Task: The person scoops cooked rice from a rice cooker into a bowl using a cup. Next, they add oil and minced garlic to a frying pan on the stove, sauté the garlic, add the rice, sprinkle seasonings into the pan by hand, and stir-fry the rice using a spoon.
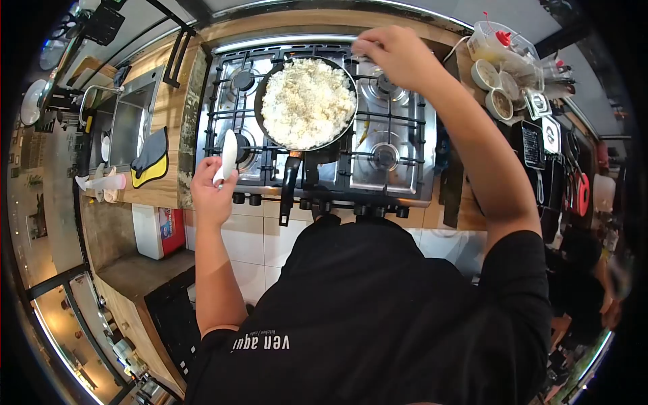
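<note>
Rice fills a dark frying pan on the gas stove, spread up to the rim. The pan's black handle points toward my body, and no hand is on it. My left hand is closed around a white spatula-like utensil, held upright left of the handle and above the stove's front left. My right hand is raised over the back right burner, beyond the pan's right rim. Its fingers are pinched together; anything between them is hidden.
Left is a sink with a grey and yellow cloth on the counter. Bowls, a plastic bin with a red-capped bottle and a black tray stand at right. Another person is at the far right.
</note>
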Demonstrator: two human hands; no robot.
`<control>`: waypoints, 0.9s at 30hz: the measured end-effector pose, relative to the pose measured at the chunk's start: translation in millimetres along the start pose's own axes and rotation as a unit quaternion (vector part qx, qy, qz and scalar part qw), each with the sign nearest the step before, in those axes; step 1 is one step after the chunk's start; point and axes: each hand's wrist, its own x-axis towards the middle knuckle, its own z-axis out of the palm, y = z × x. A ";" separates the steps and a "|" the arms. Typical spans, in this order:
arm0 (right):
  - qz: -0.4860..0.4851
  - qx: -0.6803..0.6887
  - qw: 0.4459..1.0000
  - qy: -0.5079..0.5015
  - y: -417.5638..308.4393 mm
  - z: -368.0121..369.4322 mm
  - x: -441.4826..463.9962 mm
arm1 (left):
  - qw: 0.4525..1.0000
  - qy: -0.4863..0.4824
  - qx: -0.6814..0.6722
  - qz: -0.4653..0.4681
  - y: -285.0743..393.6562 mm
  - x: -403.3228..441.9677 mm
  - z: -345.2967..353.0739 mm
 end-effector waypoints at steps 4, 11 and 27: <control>-0.196 -0.035 0.968 0.150 -8.8 63.7 27.3 | 1.000 -0.015 -0.001 0.012 -26.5 -5.0 -38.8; 0.041 0.050 0.998 0.010 -24.6 142.5 13.1 | 0.996 -0.028 -0.069 -0.047 -76.7 -1.2 -63.3; 0.373 0.627 0.682 0.054 -103.4 169.4 -195.2 | 0.969 -0.170 0.084 0.160 59.1 -42.6 81.0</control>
